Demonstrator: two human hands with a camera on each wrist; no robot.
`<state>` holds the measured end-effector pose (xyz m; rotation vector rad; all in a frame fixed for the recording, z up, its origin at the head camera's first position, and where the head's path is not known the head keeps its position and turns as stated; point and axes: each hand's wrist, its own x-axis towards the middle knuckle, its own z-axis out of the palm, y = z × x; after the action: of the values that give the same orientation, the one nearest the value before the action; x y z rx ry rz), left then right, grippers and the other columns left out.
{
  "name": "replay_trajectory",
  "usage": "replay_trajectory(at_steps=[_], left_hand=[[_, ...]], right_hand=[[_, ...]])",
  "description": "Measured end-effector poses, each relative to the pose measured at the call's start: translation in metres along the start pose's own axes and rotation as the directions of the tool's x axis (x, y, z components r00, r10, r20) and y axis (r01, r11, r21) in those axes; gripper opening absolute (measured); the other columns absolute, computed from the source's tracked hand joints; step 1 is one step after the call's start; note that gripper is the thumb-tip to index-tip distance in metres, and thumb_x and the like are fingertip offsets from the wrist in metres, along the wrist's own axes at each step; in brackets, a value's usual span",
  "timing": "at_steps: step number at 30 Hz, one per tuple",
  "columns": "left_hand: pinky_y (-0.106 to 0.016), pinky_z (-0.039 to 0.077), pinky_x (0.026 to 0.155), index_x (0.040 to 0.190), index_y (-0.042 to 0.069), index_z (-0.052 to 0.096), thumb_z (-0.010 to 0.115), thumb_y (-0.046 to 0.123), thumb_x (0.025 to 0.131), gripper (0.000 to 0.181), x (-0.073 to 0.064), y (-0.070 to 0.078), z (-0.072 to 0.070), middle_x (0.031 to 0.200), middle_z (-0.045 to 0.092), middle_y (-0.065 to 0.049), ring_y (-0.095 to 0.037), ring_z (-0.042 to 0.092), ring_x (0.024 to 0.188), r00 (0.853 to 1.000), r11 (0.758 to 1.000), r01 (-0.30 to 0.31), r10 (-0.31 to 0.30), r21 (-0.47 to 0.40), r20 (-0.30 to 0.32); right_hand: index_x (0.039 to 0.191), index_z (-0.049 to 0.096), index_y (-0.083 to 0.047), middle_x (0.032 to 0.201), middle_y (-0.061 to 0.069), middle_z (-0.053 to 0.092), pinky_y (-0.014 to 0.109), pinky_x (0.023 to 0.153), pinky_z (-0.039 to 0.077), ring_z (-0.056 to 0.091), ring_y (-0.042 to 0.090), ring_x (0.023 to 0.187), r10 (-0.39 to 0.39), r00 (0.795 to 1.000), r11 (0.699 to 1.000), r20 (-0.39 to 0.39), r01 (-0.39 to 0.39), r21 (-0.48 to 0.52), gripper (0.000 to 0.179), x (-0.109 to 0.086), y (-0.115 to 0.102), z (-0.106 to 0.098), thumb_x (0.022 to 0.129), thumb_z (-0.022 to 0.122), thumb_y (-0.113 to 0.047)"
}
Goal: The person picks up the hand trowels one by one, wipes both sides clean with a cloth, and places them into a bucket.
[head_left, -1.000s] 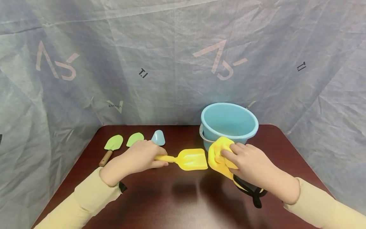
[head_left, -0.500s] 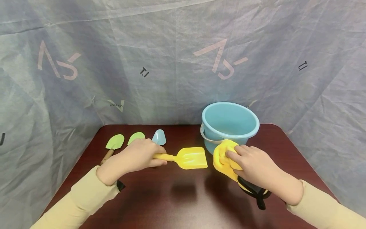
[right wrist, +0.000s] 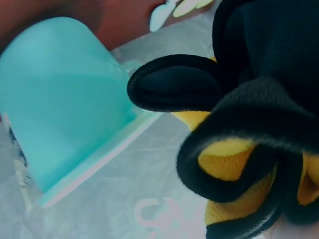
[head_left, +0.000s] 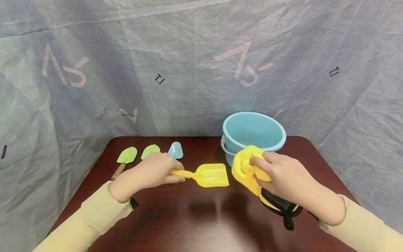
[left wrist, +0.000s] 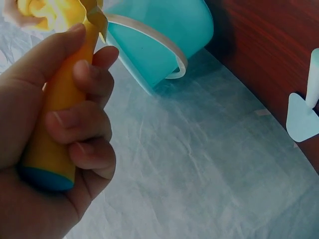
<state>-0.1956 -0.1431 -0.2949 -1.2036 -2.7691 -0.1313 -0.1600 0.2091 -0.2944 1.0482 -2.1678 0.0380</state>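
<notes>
My left hand (head_left: 154, 169) grips the handle of a yellow toy shovel (head_left: 212, 175), its blade pointing right above the table. In the left wrist view, the fingers (left wrist: 79, 122) curl round the handle, which has a blue end. A yellow cloth with black backing and edging (head_left: 248, 166) is bunched in my right hand (head_left: 284, 173). Its black side (right wrist: 279, 45) fills much of the right wrist view and hides most of that hand. The cloth is close to the blade tip, with a small gap between them. Part of the cloth hangs below the hand.
A light blue bucket (head_left: 231, 134) with a pale handle stands behind the cloth. At the back left lie a green trowel with a wooden handle (head_left: 127, 155), another green blade (head_left: 151, 150) and a light blue scoop (head_left: 175, 150). Grey sheeting (head_left: 189, 70) surrounds the dark red table (head_left: 201, 231).
The cloth has shifted up a little and now overlaps the bucket's front rim, while my right hand has moved slightly right. The shovel has stayed nearly in place in my left hand.
</notes>
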Motion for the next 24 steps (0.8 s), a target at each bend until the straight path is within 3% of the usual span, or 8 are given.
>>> replay_trajectory(at_steps=[14, 24], left_hand=[[-0.022, 0.034, 0.045, 0.075, 0.027, 0.064, 0.071, 0.038, 0.081, 0.016, 0.013, 0.006, -0.003, 0.057, 0.044, 0.018, -0.001, 0.038, 0.05, 0.998, 0.999, -0.018, 0.02, -0.042, 0.056], [-0.022, 0.034, 0.044, 0.071, 0.029, 0.06, 0.07, 0.04, 0.082, 0.018, 0.022, 0.009, -0.004, 0.054, 0.041, 0.019, -0.001, 0.037, 0.049, 0.998, 0.997, -0.052, 0.054, -0.057, 0.039]], right_hand=[[0.094, 0.06, -0.017, 0.067, -0.005, 0.035, 0.019, 0.045, 0.021, 0.024, 0.008, 0.053, -0.044, 0.999, 0.999, -0.01, 0.045, 0.025, 0.033, 0.044, -0.003, -0.016, 0.064, 0.074, -0.016], [0.097, 0.06, -0.016, 0.068, -0.003, 0.036, 0.02, 0.05, 0.027, 0.027, 0.01, 0.056, -0.128, 0.988, 0.988, 0.084, 0.119, 0.096, 0.046, 0.061, -0.017, -0.013, 0.058, 0.084, -0.017]])
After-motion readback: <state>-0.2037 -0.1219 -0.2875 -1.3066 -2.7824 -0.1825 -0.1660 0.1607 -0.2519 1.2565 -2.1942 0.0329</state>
